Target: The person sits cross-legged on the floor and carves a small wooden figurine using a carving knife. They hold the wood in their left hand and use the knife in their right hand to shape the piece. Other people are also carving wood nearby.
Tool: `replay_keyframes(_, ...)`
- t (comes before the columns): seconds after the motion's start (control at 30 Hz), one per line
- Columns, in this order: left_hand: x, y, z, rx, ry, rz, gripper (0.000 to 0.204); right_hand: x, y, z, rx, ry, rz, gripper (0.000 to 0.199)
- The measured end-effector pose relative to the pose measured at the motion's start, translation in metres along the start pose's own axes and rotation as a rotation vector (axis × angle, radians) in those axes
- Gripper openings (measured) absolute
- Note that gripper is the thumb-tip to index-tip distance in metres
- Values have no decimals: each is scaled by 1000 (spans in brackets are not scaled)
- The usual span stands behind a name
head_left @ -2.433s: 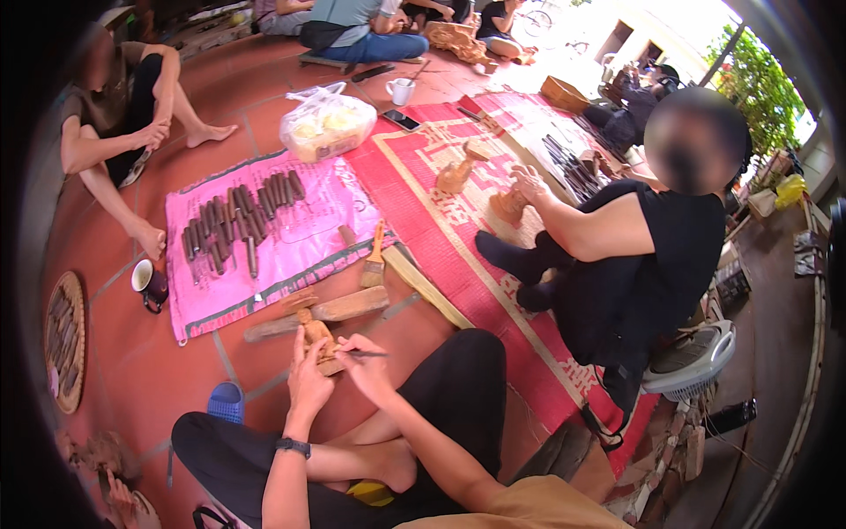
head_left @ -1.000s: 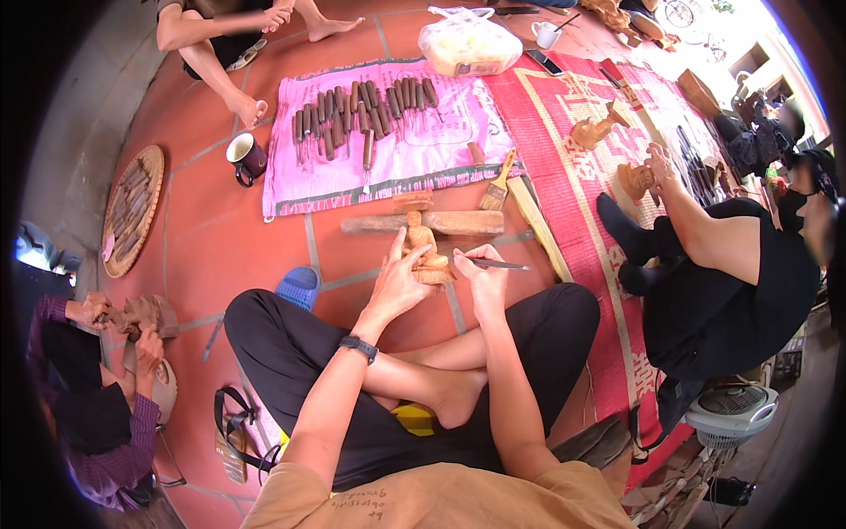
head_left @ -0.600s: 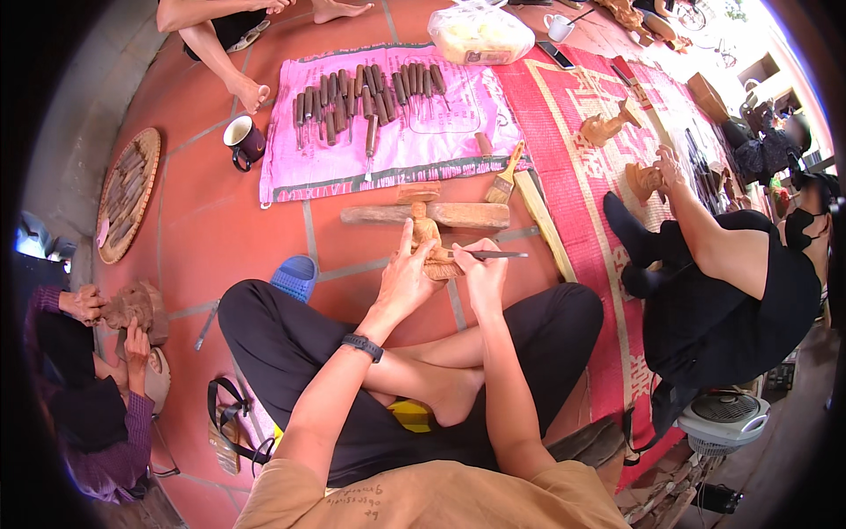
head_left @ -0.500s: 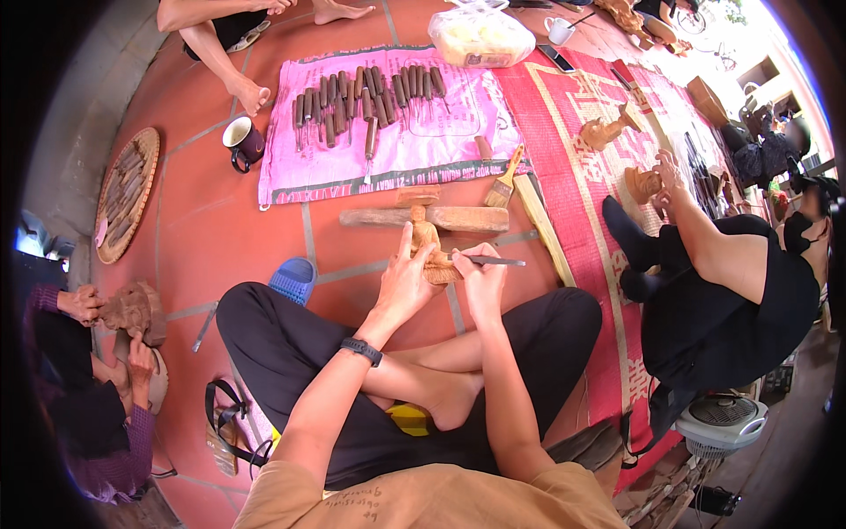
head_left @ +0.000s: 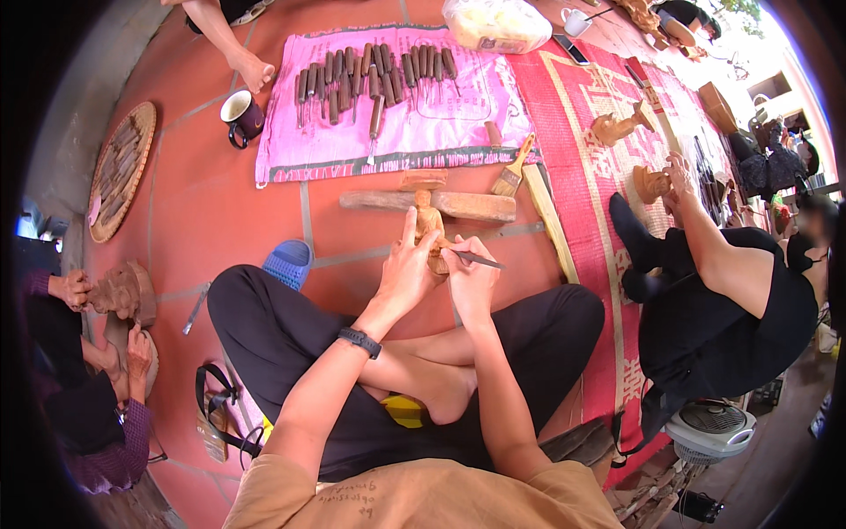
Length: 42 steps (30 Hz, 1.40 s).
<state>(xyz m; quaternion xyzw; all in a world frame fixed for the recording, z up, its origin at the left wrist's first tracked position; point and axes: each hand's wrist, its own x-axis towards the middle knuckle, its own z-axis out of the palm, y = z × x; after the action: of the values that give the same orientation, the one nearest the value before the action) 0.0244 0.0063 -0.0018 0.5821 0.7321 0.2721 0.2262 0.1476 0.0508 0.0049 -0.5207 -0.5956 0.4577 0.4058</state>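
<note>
One head-worn fisheye view looks steeply down (edges bending) at the near lap and tiled floor [head_left: 220, 203].

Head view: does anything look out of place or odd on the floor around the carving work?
One blue sandal lies alone on the tiles beside the person's left knee, with no pair in view. Otherwise nothing stands out: the chisels lie in neat rows on the pink cloth, and the mug stands upright.

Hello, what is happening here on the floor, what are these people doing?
A person sitting cross-legged on the tiled floor carves a small wooden figure. The left hand steadies it; the right hand holds a thin carving tool against it. The figure stands by a wooden block. Beyond lie a paintbrush and a pink cloth with a row of chisels. Other people nearby hold wooden carvings too.
</note>
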Motion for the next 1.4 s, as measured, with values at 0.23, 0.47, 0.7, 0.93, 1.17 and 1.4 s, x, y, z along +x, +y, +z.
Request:
replay_keyframes(0.23, -2, 3, -1, 12, -26, -35, 70, 6, 8, -10, 224, -8, 84, 14)
replay_keyframes(0.47, -4, -4, 6, 14, 28, 12, 68, 3, 12, -10, 269, -24, 99, 15)
replay_keyframes(0.7, 1, 0, 2, -9, -36, -74, 70, -2, 11, -7, 136, -77, -12, 17)
replay_keyframes(0.93, -2, -2, 2, 1, -27, -22, 66, 0, 22, -11, 334, -35, 50, 17)
replay_keyframes(1.17, -1, -1, 4, 3, -5, -38, 70, 1, 27, -14, 413, -31, 102, 17)
replay_keyframes(1.4, -1, 4, -4, -5, -46, -86, 70, -3, 13, -12, 280, -68, 85, 15)
